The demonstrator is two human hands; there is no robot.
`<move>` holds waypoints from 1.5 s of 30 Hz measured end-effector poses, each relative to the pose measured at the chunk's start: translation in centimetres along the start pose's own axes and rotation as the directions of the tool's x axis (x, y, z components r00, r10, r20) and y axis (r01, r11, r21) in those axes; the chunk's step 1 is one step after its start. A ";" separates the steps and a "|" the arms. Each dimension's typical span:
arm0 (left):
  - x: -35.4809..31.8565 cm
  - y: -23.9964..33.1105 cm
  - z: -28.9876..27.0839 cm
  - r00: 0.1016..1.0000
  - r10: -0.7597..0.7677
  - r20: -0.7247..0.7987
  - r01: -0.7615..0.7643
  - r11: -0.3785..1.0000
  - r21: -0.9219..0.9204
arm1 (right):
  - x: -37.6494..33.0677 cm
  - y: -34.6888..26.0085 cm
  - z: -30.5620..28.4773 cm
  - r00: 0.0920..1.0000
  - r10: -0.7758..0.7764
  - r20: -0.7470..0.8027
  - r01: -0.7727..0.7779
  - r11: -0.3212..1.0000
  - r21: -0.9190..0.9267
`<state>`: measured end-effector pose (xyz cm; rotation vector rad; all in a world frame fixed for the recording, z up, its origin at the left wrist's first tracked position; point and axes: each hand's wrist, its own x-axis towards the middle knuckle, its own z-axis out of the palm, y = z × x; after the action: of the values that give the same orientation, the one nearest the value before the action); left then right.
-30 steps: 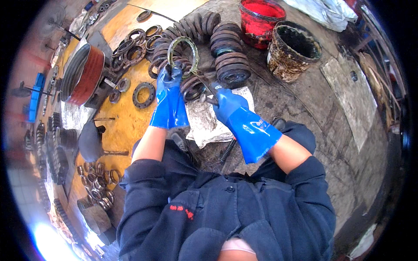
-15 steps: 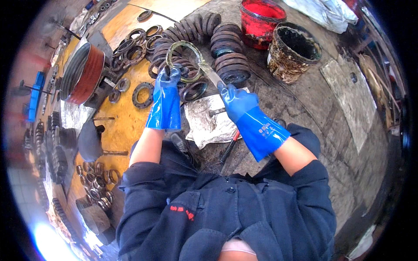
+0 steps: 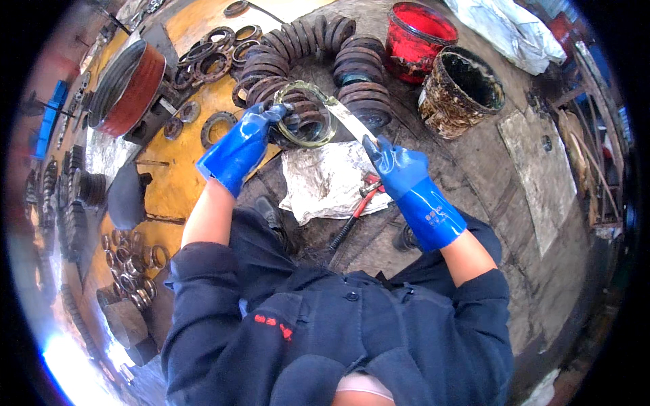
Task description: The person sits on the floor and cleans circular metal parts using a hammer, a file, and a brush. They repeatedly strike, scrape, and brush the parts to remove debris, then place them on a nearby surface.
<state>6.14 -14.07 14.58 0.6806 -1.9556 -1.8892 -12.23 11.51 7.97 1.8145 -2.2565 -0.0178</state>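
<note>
My left hand [image 3: 247, 143], in a long blue rubber glove, grips the near-left side of a greasy, yellowish-coated ring [image 3: 331, 128]. The ring is held tilted above the floor. In my right hand [image 3: 403, 166], gloved the same way, is a flat, pale metal blade like a scraper [image 3: 353, 123]. Its far end meets the ring's right upper rim. Whether it has a handle is hidden by the fingers. Beneath lies a smudged white cloth [image 3: 311, 179], with a red tool with a black grip [image 3: 359, 211] partly across its right edge.
Dark, stacked rings [image 3: 308, 37] curve behind the held ring. A red bucket [image 3: 408, 57] and a grease-caked bucket [image 3: 437, 108] stand far right. Loose flanged rings [image 3: 213, 64] lie on the yellow board at left, near a rusty drum-like ring [image 3: 139, 95]. Smaller rings [image 3: 128, 271] cluster lower left.
Both hands have moved apart a little, the right one rightward with the blade. The ring has shifted right and down, and the blade's tip remains at its rim. The head view has shifted slightly.
</note>
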 end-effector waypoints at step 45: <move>1.2 -3.8 1.6 0.961 -0.021 0.276 -0.234 0.477 0.847 | 1.8 13.8 5.7 0.642 0.732 0.228 -0.232 -0.099 0.968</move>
<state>4.67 -13.39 10.58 0.5189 -3.0540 -0.7493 -27.01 12.12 4.99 0.6649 -2.5000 2.3175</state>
